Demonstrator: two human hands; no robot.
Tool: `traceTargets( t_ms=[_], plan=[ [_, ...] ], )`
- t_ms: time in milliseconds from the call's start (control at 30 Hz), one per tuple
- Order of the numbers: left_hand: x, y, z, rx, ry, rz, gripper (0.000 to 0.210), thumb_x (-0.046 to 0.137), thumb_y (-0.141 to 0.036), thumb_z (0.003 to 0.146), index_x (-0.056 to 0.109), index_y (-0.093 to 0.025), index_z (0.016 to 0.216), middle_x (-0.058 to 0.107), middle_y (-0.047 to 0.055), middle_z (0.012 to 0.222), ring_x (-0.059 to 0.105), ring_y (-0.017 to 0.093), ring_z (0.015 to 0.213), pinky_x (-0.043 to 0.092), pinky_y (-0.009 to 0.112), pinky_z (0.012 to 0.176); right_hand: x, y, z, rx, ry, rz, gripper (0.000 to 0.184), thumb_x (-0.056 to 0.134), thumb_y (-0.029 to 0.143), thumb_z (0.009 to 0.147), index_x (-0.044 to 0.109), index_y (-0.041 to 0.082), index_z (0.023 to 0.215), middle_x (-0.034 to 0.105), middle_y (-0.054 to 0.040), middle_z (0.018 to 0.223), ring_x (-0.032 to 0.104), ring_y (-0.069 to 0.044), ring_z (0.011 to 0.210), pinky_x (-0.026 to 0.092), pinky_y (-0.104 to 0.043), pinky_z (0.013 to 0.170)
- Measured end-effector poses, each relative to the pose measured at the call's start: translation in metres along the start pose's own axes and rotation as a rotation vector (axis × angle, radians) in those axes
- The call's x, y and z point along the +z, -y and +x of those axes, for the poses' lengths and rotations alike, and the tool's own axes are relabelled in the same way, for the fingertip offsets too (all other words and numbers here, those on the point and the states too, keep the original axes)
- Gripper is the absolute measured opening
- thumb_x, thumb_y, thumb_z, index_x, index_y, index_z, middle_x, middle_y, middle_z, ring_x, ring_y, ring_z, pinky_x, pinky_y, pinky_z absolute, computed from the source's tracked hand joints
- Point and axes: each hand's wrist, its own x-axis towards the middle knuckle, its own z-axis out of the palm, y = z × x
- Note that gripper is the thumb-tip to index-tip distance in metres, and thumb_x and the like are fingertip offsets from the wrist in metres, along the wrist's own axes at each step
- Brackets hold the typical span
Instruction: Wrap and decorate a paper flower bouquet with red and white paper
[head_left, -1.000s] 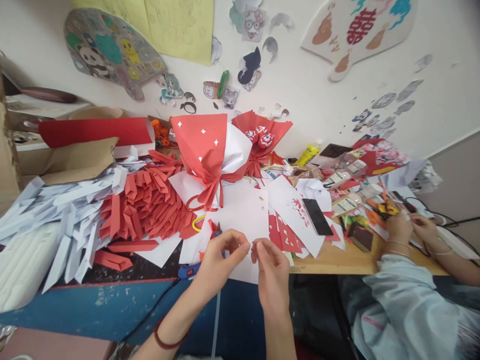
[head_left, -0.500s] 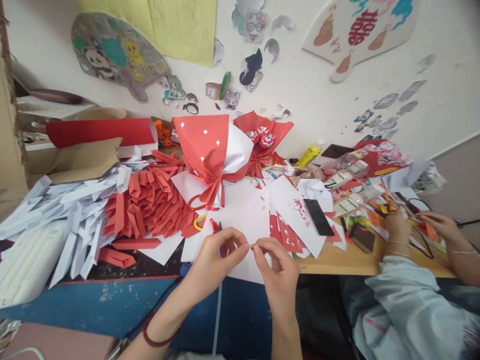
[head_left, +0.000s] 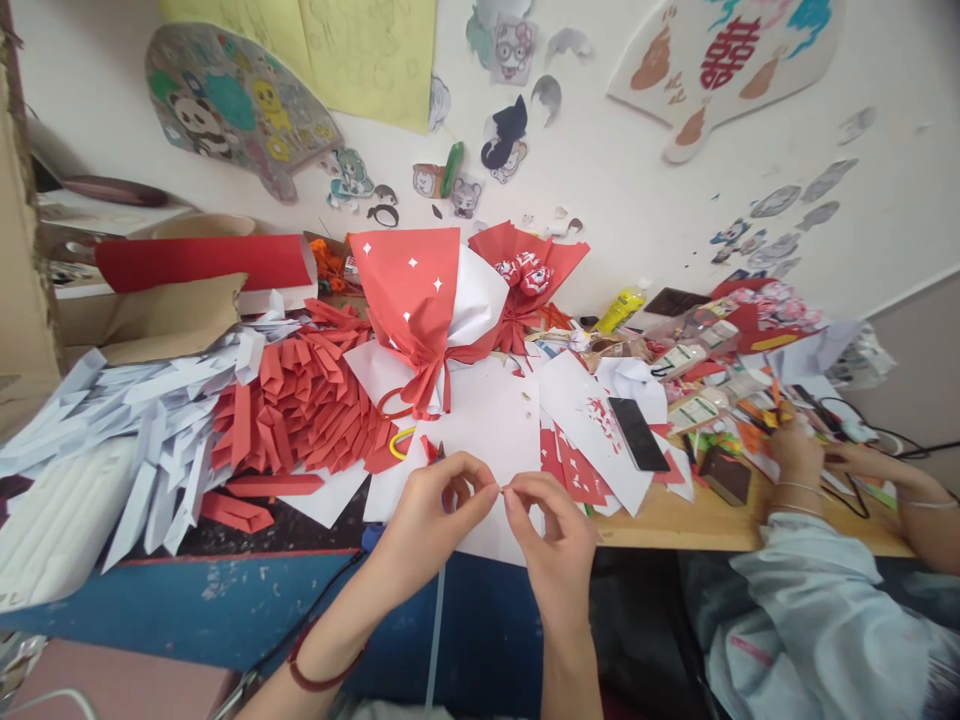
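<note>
My left hand (head_left: 439, 520) and my right hand (head_left: 553, 530) meet almost tip to tip over the front edge of the desk. Thumb and index finger are pinched together on each; whatever sits between them is too small to make out. Under and behind them lies a white paper sheet (head_left: 487, 420). Just beyond stands a red and white paper bouquet wrap (head_left: 409, 300), gathered at its base. Yellow-handled scissors (head_left: 401, 443) lie left of my fingers, partly covered. A second red bouquet (head_left: 529, 275) with patterned round pieces leans behind.
Folded red paper strips (head_left: 300, 410) and folded white strips (head_left: 172, 430) are heaped at the left. A phone (head_left: 637, 434) rests on papers to the right. At the far right a co-worker's hands (head_left: 799, 455) handle small items among bottles and scraps.
My hands keep the same pinch and have hardly moved. The co-worker's right-side hand has shifted left, closer to their other hand. The view has drifted very slightly.
</note>
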Motion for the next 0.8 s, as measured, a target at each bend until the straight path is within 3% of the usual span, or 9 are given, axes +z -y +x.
traceTargets(
  t_ms=[333, 533, 800],
  plan=[
    [-0.0012, -0.004, 0.0026, 0.025, -0.026, 0.068, 0.012, 0.058, -0.027, 0.09, 0.062, -0.019, 0.083, 0.059, -0.002, 0.072, 0.048, 0.011, 0.062, 0.035, 0.025, 0.058, 0.0018, -0.0024, -0.0012, 0.039, -0.01, 0.026, 0.011, 0.066, 0.028, 0.09, 0.067, 0.019, 0.083, 0.066, -0.0057, 0.085, 0.062, -0.019, 0.082, 0.05, -0.03, 0.069],
    [-0.0023, -0.0054, 0.0014, 0.044, 0.0, 0.108, 0.01, 0.057, -0.025, 0.09, 0.062, -0.019, 0.084, 0.06, -0.003, 0.073, 0.049, 0.011, 0.063, 0.036, 0.024, 0.059, -0.0023, -0.0018, 0.0022, 0.036, 0.019, -0.006, 0.009, 0.067, 0.027, 0.089, 0.07, 0.02, 0.093, 0.067, -0.0057, 0.094, 0.061, -0.017, 0.08, 0.049, -0.03, 0.07],
    [-0.0001, -0.0051, 0.0021, 0.067, -0.006, 0.159, 0.011, 0.057, -0.027, 0.09, 0.062, -0.019, 0.084, 0.062, -0.002, 0.073, 0.052, 0.012, 0.063, 0.037, 0.024, 0.059, 0.0003, -0.0062, 0.0011, 0.021, 0.006, 0.03, 0.007, 0.069, 0.026, 0.089, 0.068, 0.02, 0.084, 0.064, -0.0059, 0.088, 0.06, -0.019, 0.083, 0.048, -0.031, 0.07]
  ],
)
